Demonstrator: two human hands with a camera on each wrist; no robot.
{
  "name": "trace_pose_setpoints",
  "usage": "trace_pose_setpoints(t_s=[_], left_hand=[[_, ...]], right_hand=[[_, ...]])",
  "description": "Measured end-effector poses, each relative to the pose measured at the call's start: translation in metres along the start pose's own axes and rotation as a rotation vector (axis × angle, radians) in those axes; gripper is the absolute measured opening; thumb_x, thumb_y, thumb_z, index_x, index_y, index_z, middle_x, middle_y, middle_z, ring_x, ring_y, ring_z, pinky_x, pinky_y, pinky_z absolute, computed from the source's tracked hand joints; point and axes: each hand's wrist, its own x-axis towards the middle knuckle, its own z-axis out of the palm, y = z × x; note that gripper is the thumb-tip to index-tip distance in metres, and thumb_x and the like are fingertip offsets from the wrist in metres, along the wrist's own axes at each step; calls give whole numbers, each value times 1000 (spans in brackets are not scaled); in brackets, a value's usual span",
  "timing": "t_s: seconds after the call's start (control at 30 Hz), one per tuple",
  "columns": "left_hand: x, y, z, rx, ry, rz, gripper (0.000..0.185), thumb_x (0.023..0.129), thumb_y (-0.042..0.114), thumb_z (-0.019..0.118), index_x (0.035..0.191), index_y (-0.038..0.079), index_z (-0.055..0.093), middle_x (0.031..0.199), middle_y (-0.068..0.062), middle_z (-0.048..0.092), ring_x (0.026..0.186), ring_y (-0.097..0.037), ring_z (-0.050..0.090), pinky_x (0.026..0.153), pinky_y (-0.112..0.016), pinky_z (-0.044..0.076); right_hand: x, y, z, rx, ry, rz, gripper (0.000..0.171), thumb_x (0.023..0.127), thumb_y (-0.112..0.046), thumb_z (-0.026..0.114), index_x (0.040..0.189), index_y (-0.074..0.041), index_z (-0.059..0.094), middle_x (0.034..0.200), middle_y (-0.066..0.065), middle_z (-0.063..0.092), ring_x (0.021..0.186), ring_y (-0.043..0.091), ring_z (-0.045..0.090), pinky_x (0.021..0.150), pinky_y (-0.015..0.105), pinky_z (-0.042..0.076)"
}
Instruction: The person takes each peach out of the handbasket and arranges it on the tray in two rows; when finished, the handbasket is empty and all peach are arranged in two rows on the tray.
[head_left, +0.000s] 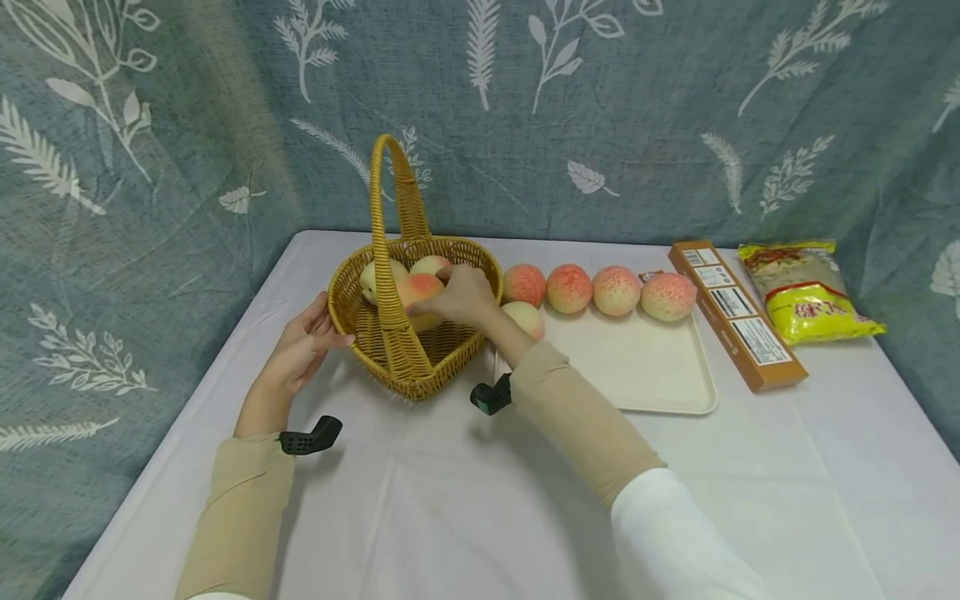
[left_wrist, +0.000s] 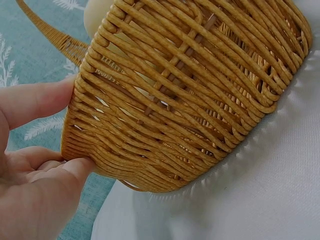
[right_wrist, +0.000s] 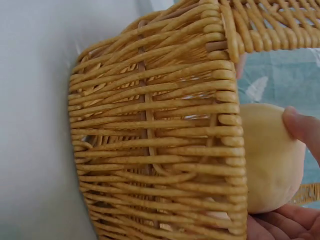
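Observation:
A golden woven basket point(head_left: 457, 367) with a tall arched handle stands at the left of the table. My left hand point(head_left: 300, 346) holds its left rim, with thumb and fingers on the wicker point(left_wrist: 165, 100) in the left wrist view. Inside the basket, my right hand point(head_left: 468, 296) grips a yellow peach with a red blush point(head_left: 422, 286). Its pale side point(right_wrist: 272, 160) shows above the rim in the right wrist view, between thumb and fingers. Two pale peaches, one at the left point(head_left: 375, 282) and one behind point(head_left: 431, 264), lie in the basket.
To the right is a cream tray point(head_left: 660, 379) with a row of several reddish peaches point(head_left: 570, 289) along its back. A paler peach point(head_left: 525, 319) sits at its left, partly behind my right arm. Beyond are a long brown box point(head_left: 738, 315) and a yellow packet point(head_left: 813, 296).

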Motion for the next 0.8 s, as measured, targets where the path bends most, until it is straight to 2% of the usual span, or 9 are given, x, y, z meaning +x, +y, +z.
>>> trace_pose_setpoints(t_s=[0.07,0.1,0.17,0.27,0.33,0.47,0.8], left_hand=[[0,0,0,3,-1,2,94,88,-19,48,151,4,-18,160,-13,-17,147,-22,-5,117,-27,13],[0,0,0,4,-1,2,94,88,-19,49,151,4,-18,160,-13,-17,147,-22,-5,117,-27,13],[1,0,0,5,-1,3,94,88,-19,48,151,4,-17,160,-13,-16,147,-22,-5,117,-27,13],[1,0,1,5,-3,5,94,88,-19,48,151,4,-18,160,-13,-17,147,-22,-6,117,-27,13],[1,0,1,2,-5,6,94,88,-19,48,151,4,-18,160,-13,-17,147,-22,-6,117,-27,13],[1,0,1,8,-1,3,94,88,-19,48,151,4,-18,160,-13,-17,147,-22,-6,117,-27,13],[1,-1,-2,17,-9,4,94,88,-17,49,151,4,-18,160,-13,-16,147,-23,-5,117,-27,13]], right_hand=[[-2,3,-3,51,7,27,79,72,-48,83,134,-6,58,123,10,64,96,17,61,77,24,52],[-4,4,-5,93,2,39,82,71,-47,84,137,-6,56,120,14,65,89,17,60,74,24,51],[-7,5,-9,145,8,46,84,70,-47,85,137,-6,56,116,13,67,78,12,56,68,22,48],[-12,7,-16,222,22,24,79,72,-42,85,135,-5,58,106,13,69,72,11,56,64,22,48],[-14,9,-20,239,41,-8,71,73,-39,85,130,-4,62,107,8,70,82,12,62,69,23,52],[-19,15,-28,286,48,-37,62,76,-32,84,127,-4,63,108,8,69,94,19,64,76,28,55],[-38,37,-50,361,90,-24,65,77,-31,82,131,-4,60,124,10,64,112,21,60,91,32,52]])
